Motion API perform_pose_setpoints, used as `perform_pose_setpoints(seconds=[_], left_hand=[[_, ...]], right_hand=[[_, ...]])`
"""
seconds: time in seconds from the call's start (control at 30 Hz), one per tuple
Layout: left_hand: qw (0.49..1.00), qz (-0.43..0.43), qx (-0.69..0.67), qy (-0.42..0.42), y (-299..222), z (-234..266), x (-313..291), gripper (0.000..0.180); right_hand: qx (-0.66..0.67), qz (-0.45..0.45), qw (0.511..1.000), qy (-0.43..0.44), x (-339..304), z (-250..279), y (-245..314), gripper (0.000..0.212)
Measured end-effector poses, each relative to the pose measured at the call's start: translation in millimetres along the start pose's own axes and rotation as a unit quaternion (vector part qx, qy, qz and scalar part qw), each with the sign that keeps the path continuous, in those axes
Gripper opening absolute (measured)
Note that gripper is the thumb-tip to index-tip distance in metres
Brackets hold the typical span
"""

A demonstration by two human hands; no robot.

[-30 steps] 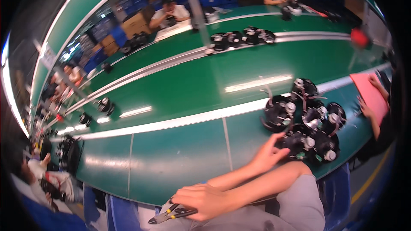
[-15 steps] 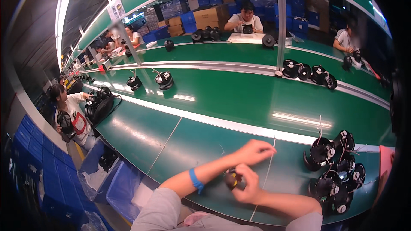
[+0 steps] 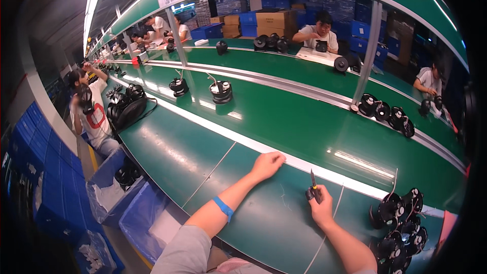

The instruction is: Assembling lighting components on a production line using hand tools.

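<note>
My right hand (image 3: 323, 207) grips a dark, pointed hand tool (image 3: 313, 185) with yellow on it, its tip up and away from me. The tool looks like small pliers, but its exact kind is not plain. Farther left, my left hand (image 3: 269, 165) hovers near the white edge strip of the bench, fingers curled in; whatever they may hold is hidden. A blue band (image 3: 223, 208) circles my left forearm. Thin pale wire bits (image 3: 285, 196) lie on the green bench (image 3: 253, 218) between my hands. To the right of my right hand stands a cluster of black round housings (image 3: 393, 210) with wires.
Beyond the white strip (image 3: 350, 182) runs a green conveyor (image 3: 284, 122) carrying two black units (image 3: 220, 91). More units (image 3: 385, 113) sit along its far rail. Blue lined bins (image 3: 144, 223) stand at lower left. Co-workers sit across the line and at far left.
My hands have moved apart: the left went left and away from me, the right moved right, and the tool now points up. The view has shifted, and the co-worker at left has raised an arm.
</note>
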State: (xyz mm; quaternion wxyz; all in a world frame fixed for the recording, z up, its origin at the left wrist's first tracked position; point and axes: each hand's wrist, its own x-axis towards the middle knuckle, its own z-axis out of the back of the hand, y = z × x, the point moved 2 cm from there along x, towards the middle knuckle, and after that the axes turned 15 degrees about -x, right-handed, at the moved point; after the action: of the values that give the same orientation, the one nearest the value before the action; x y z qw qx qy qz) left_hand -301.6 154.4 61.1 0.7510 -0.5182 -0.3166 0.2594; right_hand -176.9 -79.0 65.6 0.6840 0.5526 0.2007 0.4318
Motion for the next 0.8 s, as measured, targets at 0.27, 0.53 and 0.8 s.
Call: perform_pose_setpoints(seconds=[0.27,0.53,0.8], left_hand=[[0.985,-0.072,0.158,0.013,-19,1,-17,0.021],[0.984,-0.08,0.16,0.013,-17,1,-16,0.019],[0.984,-0.079,0.16,0.013,-16,1,-17,0.019]], right_hand=[[-0.054,-0.008,0.997,0.055,-4,-5,11,0.02],[-0.095,0.004,0.994,0.055,-4,-3,10,0.024],[-0.108,0.0,0.993,0.054,-4,-4,7,0.024]])
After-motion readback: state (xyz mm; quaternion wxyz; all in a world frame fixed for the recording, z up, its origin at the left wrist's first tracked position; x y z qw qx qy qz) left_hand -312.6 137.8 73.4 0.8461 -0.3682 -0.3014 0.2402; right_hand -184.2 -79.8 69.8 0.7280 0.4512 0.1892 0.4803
